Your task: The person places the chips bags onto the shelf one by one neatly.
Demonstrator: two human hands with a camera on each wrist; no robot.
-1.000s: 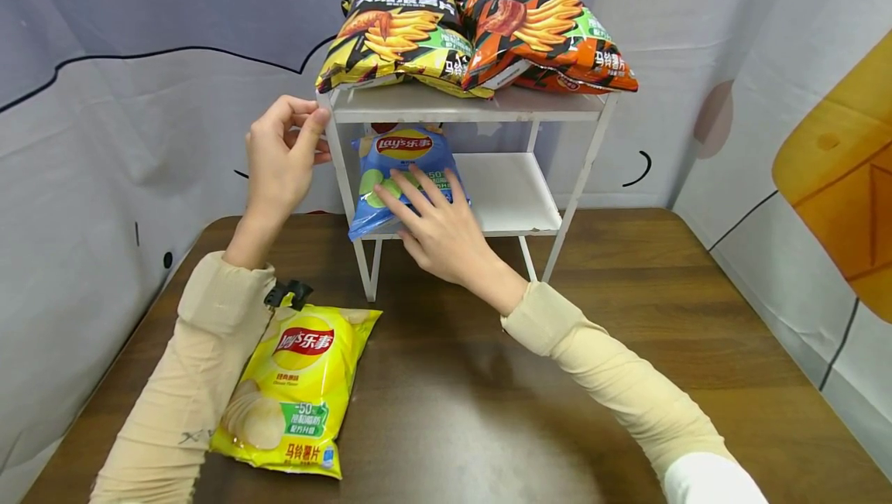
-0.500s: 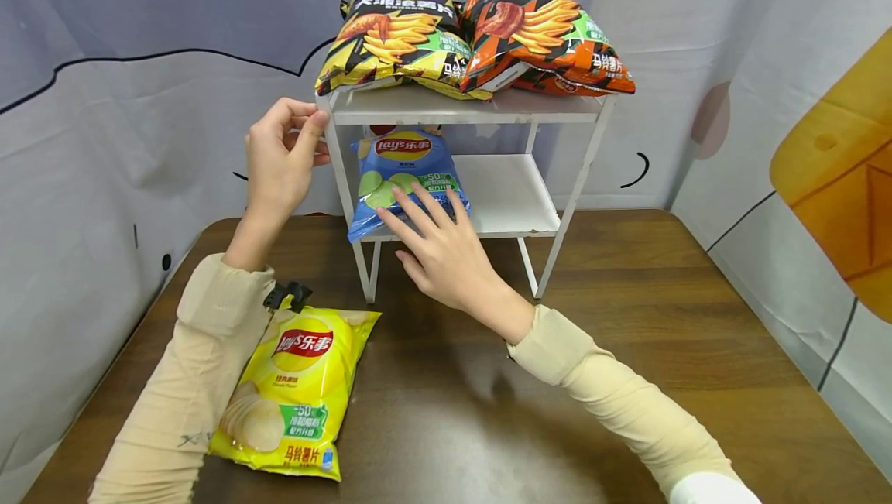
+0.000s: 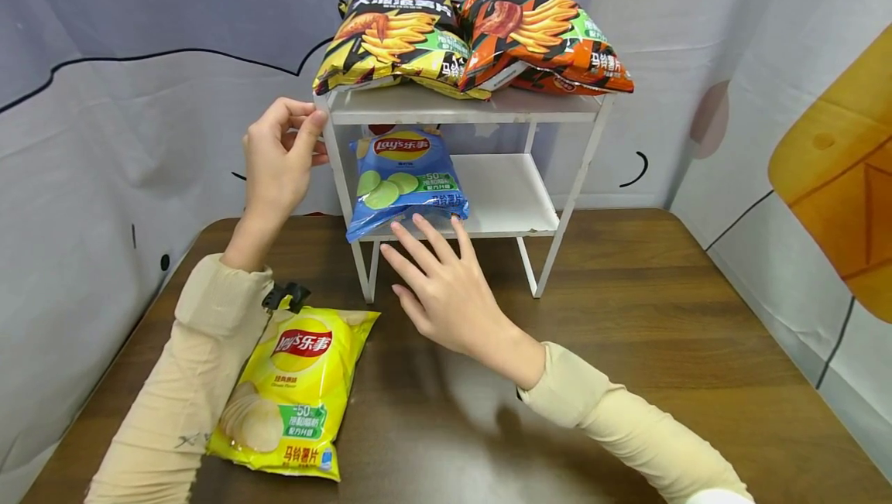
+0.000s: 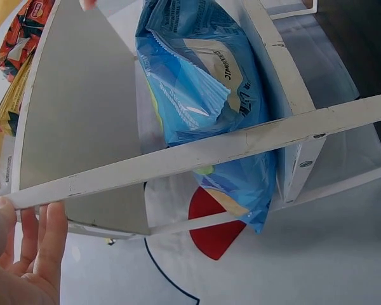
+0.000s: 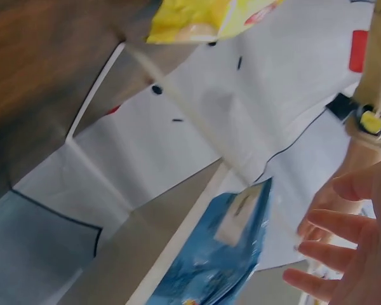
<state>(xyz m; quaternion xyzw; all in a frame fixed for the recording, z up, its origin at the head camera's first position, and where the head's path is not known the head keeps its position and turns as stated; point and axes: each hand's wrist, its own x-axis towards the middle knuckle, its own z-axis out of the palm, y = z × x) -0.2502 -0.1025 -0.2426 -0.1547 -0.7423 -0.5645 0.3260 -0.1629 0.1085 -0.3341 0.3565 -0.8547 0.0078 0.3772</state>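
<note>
At the upper left corner of a white two-tier rack (image 3: 446, 113), my left hand (image 3: 279, 152) pinches the front post between thumb and fingers. The left wrist view shows those fingers (image 4: 49, 244) against the post. A blue bag of potato chips (image 3: 404, 171) lies face up at the left of the lower shelf, its front end by the shelf edge. Just in front of that bag, my right hand (image 3: 446, 287) is spread with straight fingers, fingertips right at its near end. In the right wrist view the right hand (image 5: 349, 248) holds nothing.
Two more chip bags, one black and yellow (image 3: 397, 39) and one orange (image 3: 543, 39), lie on the top shelf. A yellow chip bag (image 3: 296, 396) rests on the wooden table (image 3: 662, 318) beside my left forearm. A patterned cloth (image 3: 174, 117) hangs behind.
My right hand has drawn back toward me and down, off the blue chip bag, uncovering its front. The left hand has stayed on the rack post.
</note>
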